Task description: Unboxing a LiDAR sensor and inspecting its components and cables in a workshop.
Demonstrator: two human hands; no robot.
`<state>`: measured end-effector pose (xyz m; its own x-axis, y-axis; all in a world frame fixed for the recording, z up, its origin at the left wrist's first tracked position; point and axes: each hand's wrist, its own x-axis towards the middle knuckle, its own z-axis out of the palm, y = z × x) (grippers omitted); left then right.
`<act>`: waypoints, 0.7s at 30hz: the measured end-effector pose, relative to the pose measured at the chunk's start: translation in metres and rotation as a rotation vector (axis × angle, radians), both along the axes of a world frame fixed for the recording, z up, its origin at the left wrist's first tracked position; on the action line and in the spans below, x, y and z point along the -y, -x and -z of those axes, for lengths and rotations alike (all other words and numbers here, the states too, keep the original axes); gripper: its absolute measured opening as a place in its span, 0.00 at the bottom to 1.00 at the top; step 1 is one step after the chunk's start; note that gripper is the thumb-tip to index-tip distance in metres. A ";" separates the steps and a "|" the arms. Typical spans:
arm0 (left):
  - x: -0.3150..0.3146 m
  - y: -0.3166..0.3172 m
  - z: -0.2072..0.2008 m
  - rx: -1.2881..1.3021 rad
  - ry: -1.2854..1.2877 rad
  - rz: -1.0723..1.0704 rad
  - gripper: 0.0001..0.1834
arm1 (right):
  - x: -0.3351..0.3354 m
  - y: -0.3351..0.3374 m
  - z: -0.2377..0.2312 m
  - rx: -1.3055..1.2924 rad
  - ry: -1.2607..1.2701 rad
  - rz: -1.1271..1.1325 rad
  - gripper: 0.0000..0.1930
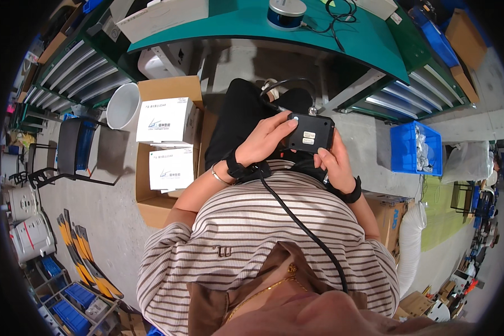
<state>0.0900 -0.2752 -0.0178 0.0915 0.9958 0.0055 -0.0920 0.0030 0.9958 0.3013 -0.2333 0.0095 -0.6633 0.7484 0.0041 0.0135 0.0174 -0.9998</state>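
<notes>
box [319, 126], black, sits over the lap [228, 124], each grip, left hand [266, 136] and right hand [336, 163], holding one side, yet could twist free if its looped cable [297, 80] got tugged

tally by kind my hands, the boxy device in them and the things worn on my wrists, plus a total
Hands, the left hand and the right hand: 2
Black device, held in both: 1
Black wristbands, one per wrist: 2
Silver bracelet, left wrist: 1
Total: 6
</notes>
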 end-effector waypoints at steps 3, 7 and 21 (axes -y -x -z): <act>-0.001 -0.001 0.003 0.080 0.018 0.002 0.17 | 0.000 0.000 0.003 0.021 -0.004 0.018 0.23; -0.001 0.000 0.006 0.057 0.023 0.011 0.18 | -0.002 0.001 0.004 0.028 -0.026 0.005 0.23; 0.008 -0.005 -0.011 -0.100 -0.196 -0.147 0.16 | -0.004 -0.007 0.011 0.001 -0.038 -0.049 0.29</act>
<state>0.0949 -0.2829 -0.0070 -0.0444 0.9792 0.1980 0.0218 -0.1972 0.9801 0.3088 -0.2295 -0.0019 -0.6990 0.7144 0.0316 0.0124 0.0563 -0.9983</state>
